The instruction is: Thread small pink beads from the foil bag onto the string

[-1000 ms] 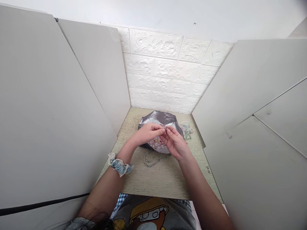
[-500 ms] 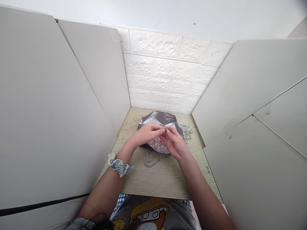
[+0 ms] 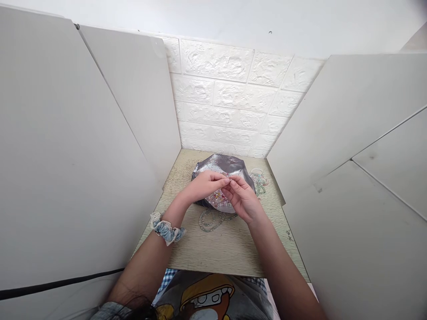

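My left hand [image 3: 208, 183] and my right hand [image 3: 242, 195] meet fingertip to fingertip, each closed in a pinch. Whatever sits between the fingertips is too small to name. Right below them, loose pink, white and yellow beads [image 3: 218, 198] lie in the opening of a shiny dark grey bag [image 3: 228, 163]. Part of the bag and beads is hidden by my hands. Just in front of the bag, a string of pale beads [image 3: 209, 222] is coiled on the wooden tabletop [image 3: 213, 253].
More strings of green, pink and clear beads [image 3: 259, 182] lie right of the bag. A few tiny shiny pieces [image 3: 288, 235] rest near the table's right edge. Grey panels [image 3: 140, 102] [image 3: 320, 133] flank the table, and a white brick-pattern wall [image 3: 227, 98] closes the back.
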Available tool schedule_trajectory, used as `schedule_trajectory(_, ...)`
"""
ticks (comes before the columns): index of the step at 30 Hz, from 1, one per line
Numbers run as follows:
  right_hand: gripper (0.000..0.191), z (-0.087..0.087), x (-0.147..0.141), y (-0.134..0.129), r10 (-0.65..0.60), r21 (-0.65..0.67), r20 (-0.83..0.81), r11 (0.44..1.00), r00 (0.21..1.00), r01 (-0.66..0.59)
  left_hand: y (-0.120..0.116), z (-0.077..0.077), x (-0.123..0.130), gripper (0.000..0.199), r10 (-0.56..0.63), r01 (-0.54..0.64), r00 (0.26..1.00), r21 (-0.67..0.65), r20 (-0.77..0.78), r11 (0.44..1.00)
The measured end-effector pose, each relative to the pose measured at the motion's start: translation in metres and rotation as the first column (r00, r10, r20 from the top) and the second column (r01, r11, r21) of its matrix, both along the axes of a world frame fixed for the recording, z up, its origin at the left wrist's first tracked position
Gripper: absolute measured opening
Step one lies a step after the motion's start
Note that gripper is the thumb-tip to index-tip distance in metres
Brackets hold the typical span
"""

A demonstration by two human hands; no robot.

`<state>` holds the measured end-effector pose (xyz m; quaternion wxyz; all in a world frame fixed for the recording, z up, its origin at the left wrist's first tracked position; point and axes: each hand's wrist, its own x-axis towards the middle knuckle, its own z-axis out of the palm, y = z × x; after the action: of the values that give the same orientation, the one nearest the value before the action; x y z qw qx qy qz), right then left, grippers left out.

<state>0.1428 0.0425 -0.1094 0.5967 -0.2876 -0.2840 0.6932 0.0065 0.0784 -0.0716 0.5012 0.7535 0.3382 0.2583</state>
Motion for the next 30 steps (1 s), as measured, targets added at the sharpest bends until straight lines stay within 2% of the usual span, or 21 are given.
schedule_trajectory(6,0.014,-0.001,0.001,0.000,-0.023,0.037,0.084,0.999,0.996,0.020,0.001,-0.002,0.000,0.034,0.003,-0.003,1.000,-0.008,0.003,1.000)
schedule_trajectory(10,0.014,-0.003,0.001,0.001,-0.145,0.137,0.274,0.984,0.951,0.111,0.000,0.000,0.000,0.033,0.038,-0.038,0.999,-0.006,-0.027,0.999)
schedule_trajectory(12,0.014,-0.001,0.001,-0.001,-0.253,0.237,0.444,0.958,0.860,0.160,0.000,0.001,0.000,0.033,0.056,-0.056,0.998,-0.003,-0.036,0.998)
schedule_trajectory(14,0.013,0.001,0.001,-0.004,-0.373,0.360,0.596,0.916,0.711,0.179,0.000,0.002,0.000,0.032,0.071,-0.070,0.997,0.006,-0.043,0.997)
schedule_trajectory(16,0.013,0.003,0.002,-0.006,-0.443,0.429,0.659,0.885,0.608,0.180,-0.001,0.002,0.000,0.031,0.082,-0.081,0.996,0.008,-0.045,0.997)
schedule_trajectory(17,0.013,0.004,0.002,-0.006,-0.442,0.426,0.658,0.886,0.609,0.183,-0.001,0.002,0.000,0.031,0.085,-0.085,0.995,0.004,-0.045,0.996)
schedule_trajectory(18,0.013,0.004,0.002,-0.006,-0.420,0.399,0.640,0.897,0.644,0.189,-0.001,0.003,0.001,0.031,0.089,-0.089,0.995,-0.002,-0.044,0.996)
schedule_trajectory(21,0.015,0.003,0.003,-0.004,-0.314,0.274,0.493,0.941,0.811,0.198,-0.003,0.005,0.001,0.030,0.095,-0.096,0.995,-0.013,-0.029,0.995)
schedule_trajectory(23,0.015,0.002,0.004,-0.003,-0.265,0.219,0.385,0.957,0.884,0.192,-0.005,0.007,0.001,0.029,0.101,-0.101,0.995,0.001,-0.013,0.995)
schedule_trajectory(26,0.015,0.002,0.004,-0.002,-0.221,0.181,0.282,0.968,0.934,0.175,-0.006,0.009,0.001,0.029,0.114,-0.114,0.994,0.026,0.002,0.993)
schedule_trajectory(30,0.014,0.003,0.002,-0.002,-0.204,0.163,0.220,0.972,0.954,0.170,-0.006,0.009,0.001,0.029,0.108,-0.107,0.994,0.054,-0.019,0.993)
